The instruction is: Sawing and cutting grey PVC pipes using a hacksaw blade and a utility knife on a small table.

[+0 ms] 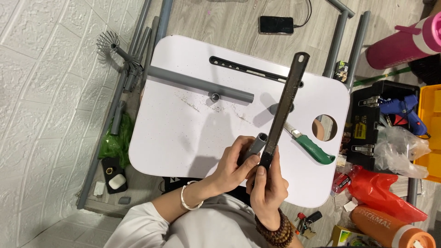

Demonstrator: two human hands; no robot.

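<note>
My left hand grips a short grey pipe piece with its open end pointing up and to the right. My right hand holds the lower end of a long flat metal file, which rises diagonally over the small white table and rests against the pipe's end. Both hands sit at the table's near edge. A bracelet is on each wrist.
On the table lie a long grey pipe, a small grey ring, a black slotted strip and a green-handled saw. Grey pipes lean at the left wall. A phone, open toolbox, blue glue gun and bottles are around.
</note>
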